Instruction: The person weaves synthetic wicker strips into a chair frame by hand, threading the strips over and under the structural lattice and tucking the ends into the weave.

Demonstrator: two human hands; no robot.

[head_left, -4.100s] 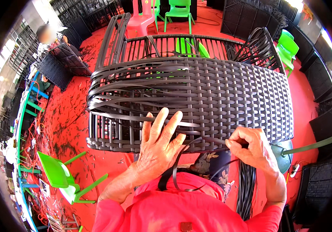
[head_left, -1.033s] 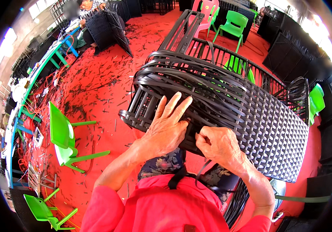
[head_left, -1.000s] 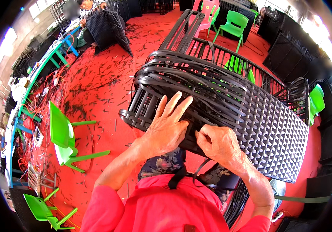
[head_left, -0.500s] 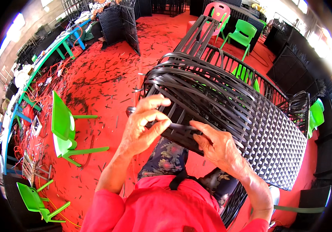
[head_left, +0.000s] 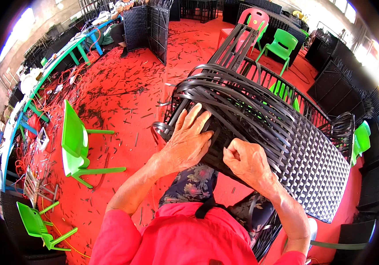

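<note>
A dark panel frame lies in front of me, with grey-black flat plastic strips woven tightly over its right part point(head_left: 317, 165). Long loose strips point(head_left: 224, 86) bunch and arch over its left part. My left hand point(head_left: 187, 143) rests on the left end of the frame, palm down, its fingers stretched out over the bars and strips. Close to its right, my right hand point(head_left: 249, 163) is curled closed at the near edge of the unwoven part. Whatever its fingers grip is hidden from view.
A green chair point(head_left: 76, 139) stands to my left, with another point(head_left: 37, 223) nearer. Beyond the frame are a green chair point(head_left: 282, 44) and a pink one point(head_left: 253, 22). Strip scraps litter the red floor point(head_left: 127, 88). At the far left a person sits near woven panels point(head_left: 147, 31).
Both hands held a short strip stretched between them. My left hand has let go and come down flat on the frame; my right fingers have curled in. The view has shifted slightly.
</note>
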